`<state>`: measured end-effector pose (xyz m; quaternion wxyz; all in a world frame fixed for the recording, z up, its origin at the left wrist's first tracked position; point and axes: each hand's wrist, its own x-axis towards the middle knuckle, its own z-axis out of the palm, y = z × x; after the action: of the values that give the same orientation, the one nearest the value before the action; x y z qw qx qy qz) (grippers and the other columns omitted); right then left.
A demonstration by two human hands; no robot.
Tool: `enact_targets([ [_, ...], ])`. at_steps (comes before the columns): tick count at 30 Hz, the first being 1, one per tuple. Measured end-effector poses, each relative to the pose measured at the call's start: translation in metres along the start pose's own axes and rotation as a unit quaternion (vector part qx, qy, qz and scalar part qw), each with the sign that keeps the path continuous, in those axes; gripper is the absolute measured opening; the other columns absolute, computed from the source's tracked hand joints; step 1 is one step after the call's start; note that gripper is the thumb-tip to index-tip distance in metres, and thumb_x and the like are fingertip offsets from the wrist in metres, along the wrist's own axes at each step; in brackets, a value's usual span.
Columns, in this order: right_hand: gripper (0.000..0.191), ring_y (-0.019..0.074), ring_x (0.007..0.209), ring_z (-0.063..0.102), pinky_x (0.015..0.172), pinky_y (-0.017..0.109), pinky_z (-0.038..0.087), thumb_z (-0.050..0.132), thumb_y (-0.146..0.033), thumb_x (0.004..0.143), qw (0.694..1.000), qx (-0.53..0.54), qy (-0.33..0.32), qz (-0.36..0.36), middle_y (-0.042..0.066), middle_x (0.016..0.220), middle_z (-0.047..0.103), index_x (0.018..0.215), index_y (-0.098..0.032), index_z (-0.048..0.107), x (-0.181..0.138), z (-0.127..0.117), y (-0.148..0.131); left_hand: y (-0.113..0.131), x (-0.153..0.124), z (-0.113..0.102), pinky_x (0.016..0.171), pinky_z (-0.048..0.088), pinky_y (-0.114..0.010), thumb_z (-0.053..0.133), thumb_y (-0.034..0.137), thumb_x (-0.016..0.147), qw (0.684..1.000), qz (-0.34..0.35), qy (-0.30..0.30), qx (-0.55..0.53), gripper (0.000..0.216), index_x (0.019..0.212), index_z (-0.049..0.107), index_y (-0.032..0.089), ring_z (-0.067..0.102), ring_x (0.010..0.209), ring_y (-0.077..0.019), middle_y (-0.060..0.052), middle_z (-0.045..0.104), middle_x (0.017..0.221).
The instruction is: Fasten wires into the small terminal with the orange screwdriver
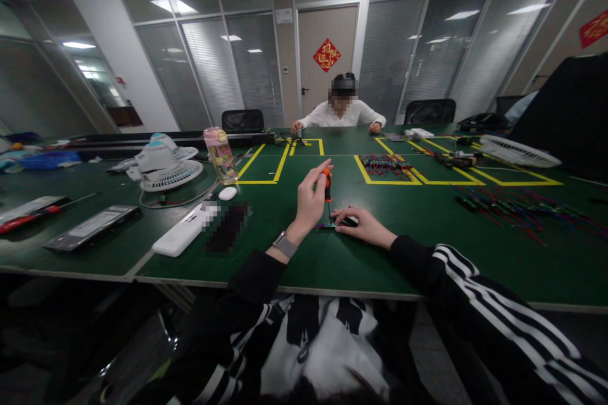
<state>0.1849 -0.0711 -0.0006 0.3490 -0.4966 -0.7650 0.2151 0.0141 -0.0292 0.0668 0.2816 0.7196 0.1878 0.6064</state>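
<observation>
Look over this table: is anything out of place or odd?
Perhaps the straggling pile of wires on the right: it lies mostly outside the yellow tape outlines, whereas the smaller bunch sits mostly inside one.

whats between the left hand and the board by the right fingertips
A screwdriver: the head view shows it pointing from the left hand down toward the small board.

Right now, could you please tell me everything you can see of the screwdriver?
The screwdriver has an orange-and-black handle, seemingly plastic, and a thin, metallic-looking shaft. It stands nearly upright, tip down, over the green table. The left grip holds the handle near its top. The tip is at a small circuit board; contact there is too small to tell.
</observation>
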Motion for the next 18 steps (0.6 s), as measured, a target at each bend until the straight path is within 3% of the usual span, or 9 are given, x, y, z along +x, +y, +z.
enact_targets([
  [6,0.017,0.0298,0.115,0.062,0.115,0.06,0.019,0.068,-0.038,0.076,1.0,-0.004,0.002,-0.001,0.009,0.115,0.072,0.08,-0.022,0.067,-0.0001,-0.0005,-0.0016,0.0015,-0.0008,-0.0006,0.078,0.048,-0.026,0.06,0.031,0.088,0.997,0.015,0.049,0.059,0.022,0.107,0.067,0.022,0.059,0.082,-0.0132,-0.004,0.062,0.096],
  [9,0.016,0.0294,0.115,0.063,0.114,0.06,0.02,0.068,-0.037,0.075,1.0,-0.003,0.002,0.0,0.009,0.115,0.072,0.08,-0.022,0.067,0.0001,-0.0006,-0.0019,0.0038,0.0002,-0.0018,0.084,0.048,-0.027,0.056,0.032,0.091,0.996,0.016,0.045,0.069,0.022,0.106,0.068,0.022,0.06,0.091,-0.0143,-0.005,0.062,0.101],
  [13,0.016,0.0299,0.115,0.063,0.114,0.06,0.02,0.069,-0.037,0.074,1.0,0.0,0.006,0.001,0.008,0.114,0.072,0.08,-0.022,0.068,0.0003,0.0,-0.0019,-0.0009,0.0002,-0.0011,0.099,0.045,-0.033,0.04,0.028,0.098,1.0,0.012,0.008,0.014,0.033,0.122,0.061,0.023,0.059,0.112,-0.0173,-0.007,0.064,0.12],
  [18,0.017,0.0293,0.115,0.063,0.114,0.06,0.019,0.068,-0.038,0.075,1.0,0.001,0.01,0.001,0.008,0.114,0.072,0.08,-0.022,0.068,0.0,0.0008,-0.0016,-0.0057,-0.0014,0.0015,0.089,0.051,-0.032,0.049,0.032,0.095,1.0,-0.018,0.015,-0.015,0.033,0.123,0.06,0.021,0.065,0.099,-0.0175,-0.008,0.067,0.118],
])
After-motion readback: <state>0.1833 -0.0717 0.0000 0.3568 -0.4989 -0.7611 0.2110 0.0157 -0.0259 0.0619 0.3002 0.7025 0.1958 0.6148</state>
